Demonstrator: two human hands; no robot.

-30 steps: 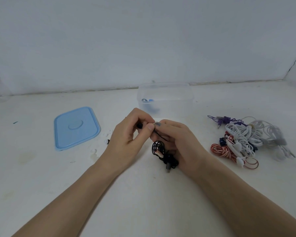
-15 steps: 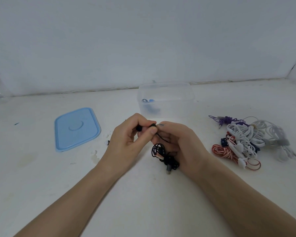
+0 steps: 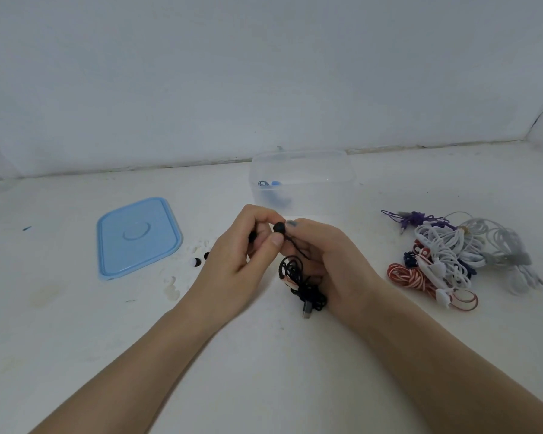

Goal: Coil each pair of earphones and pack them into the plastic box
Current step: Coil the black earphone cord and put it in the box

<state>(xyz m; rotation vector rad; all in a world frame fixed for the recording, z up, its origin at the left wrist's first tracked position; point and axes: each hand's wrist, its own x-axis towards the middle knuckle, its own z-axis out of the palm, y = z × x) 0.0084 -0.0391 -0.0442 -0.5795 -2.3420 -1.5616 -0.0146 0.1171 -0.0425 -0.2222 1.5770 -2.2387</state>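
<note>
black earbud (image 3: 279,227) pinched by curled left hand (image 3: 239,261) fingers; right hand (image 3: 329,261) fingers curled round black earphone coil (image 3: 298,277).

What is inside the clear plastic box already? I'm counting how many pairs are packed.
Through the wall of the box, one blue pair of earphones shows at its left end. The left hand covers its near lower part, so more there cannot be ruled out.
</note>
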